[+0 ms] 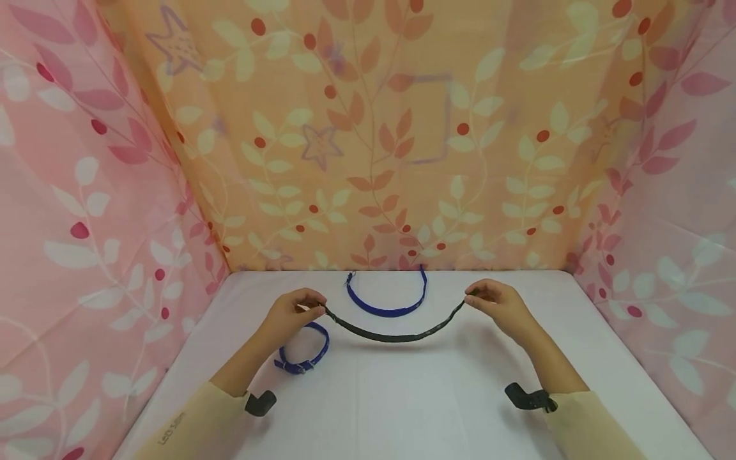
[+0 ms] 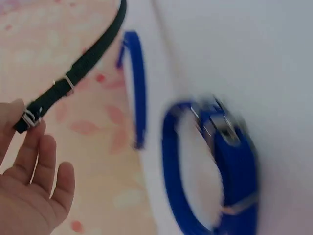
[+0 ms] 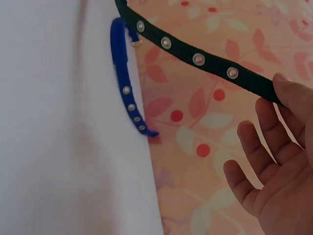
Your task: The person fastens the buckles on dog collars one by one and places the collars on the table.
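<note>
Head view: blue strap beyond green strap.

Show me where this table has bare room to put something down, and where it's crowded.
Bare: the near middle of the table, between the forearms and right of the looped blue strap; also the far right corner, beyond the right hand. Crowded: far middle, with the open blue strap behind the held dark strap.

Dk grn strap w/ buckle & metal eyelets is being held by both ends, sagging above tabletop.
</note>
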`<state>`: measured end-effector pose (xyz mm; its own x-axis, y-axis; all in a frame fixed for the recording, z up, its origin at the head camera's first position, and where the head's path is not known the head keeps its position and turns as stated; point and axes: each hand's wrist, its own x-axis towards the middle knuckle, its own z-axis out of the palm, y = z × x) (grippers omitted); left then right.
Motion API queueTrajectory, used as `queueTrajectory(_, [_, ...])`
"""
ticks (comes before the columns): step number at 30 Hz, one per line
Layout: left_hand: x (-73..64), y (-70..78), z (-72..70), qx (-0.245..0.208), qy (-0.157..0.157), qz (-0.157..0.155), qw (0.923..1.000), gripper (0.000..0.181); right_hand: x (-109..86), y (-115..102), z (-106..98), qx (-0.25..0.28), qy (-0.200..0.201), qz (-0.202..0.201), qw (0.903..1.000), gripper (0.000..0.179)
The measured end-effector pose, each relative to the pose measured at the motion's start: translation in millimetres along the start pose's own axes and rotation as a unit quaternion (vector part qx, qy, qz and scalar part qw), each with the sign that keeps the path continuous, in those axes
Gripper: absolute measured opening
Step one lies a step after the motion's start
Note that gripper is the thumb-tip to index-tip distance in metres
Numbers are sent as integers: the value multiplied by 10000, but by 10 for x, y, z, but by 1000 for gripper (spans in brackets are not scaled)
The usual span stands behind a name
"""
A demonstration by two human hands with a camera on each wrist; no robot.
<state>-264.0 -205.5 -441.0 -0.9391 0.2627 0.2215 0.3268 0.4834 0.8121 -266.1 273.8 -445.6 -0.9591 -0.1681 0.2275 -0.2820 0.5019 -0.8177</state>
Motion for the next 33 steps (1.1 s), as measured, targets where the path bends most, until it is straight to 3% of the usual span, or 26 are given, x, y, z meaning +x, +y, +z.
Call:
queueTrajectory(6, [-212,338,82,43,355,438,9984,17,-145,-361,36,-187,350,-359,9986,23])
queueTrajectory(14, [-378,593,81,342,660,781,9942,20,-337,-681,71,-247,656,-574,9959,20])
queueTrajectory(17, [-430,658,102,857,846,1103,9866,25,-398,-743,93,-336,750,-700,9942,19])
queueTrajectory(22, [-515,811,188,1703,1029,1718,9648,37,-480,-789,120,-333,844,-948,9914,21])
queueTrajectory(27, [-582,1016,299,1837,1133,1820,9593,41,-528,-819,130,-174,925,-1100,9895,26])
queueTrajectory(33, [-636,1171,394,1946,1153,2089,9514,31,-560,-851,127,-86,1045,-1130,9880,31])
